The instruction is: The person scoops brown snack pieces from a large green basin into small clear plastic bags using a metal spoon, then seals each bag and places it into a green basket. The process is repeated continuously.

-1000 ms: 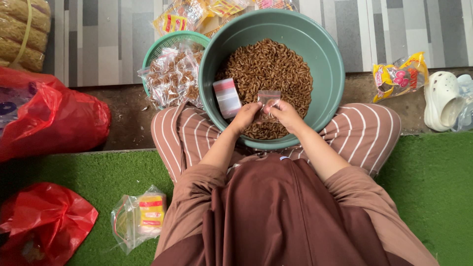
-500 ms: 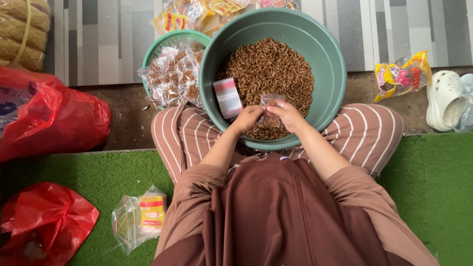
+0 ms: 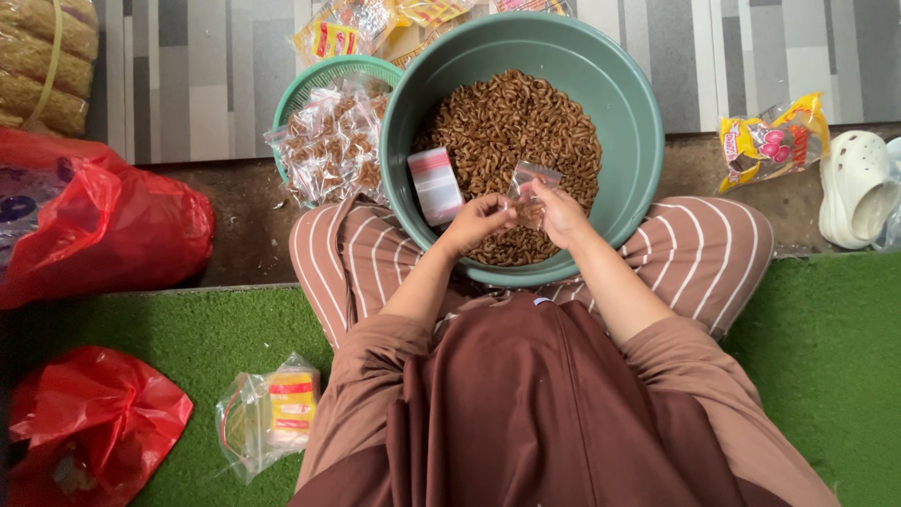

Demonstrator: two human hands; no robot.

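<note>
Left hand [image 3: 481, 221] and right hand [image 3: 561, 214] hold 1 small clear bag [image 3: 531, 188] (partly filled) — over the green basin [image 3: 627, 113]

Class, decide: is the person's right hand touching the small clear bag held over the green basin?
Touching. The head view shows the right hand with fingers pinching the small clear bag at its edge.
</note>
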